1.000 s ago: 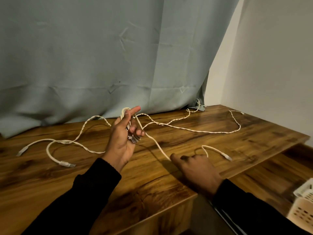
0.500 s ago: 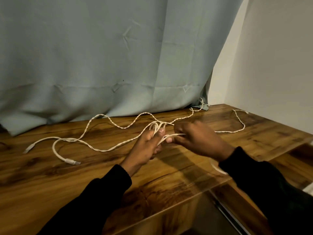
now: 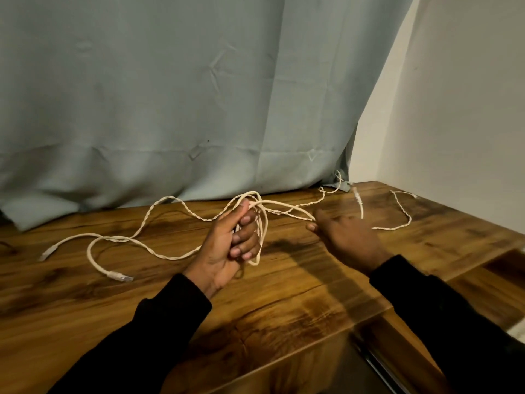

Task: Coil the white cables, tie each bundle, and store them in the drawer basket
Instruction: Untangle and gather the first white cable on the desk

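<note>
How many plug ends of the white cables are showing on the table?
4 plug ends that I can make out: two on the left, one far left and one nearer the front; two on the right, one by the curtain, one by the wall. Others may hide in the left hand.

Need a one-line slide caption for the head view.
Left hand holds white cable loops above wooden table; right hand draws out the next length.
</note>
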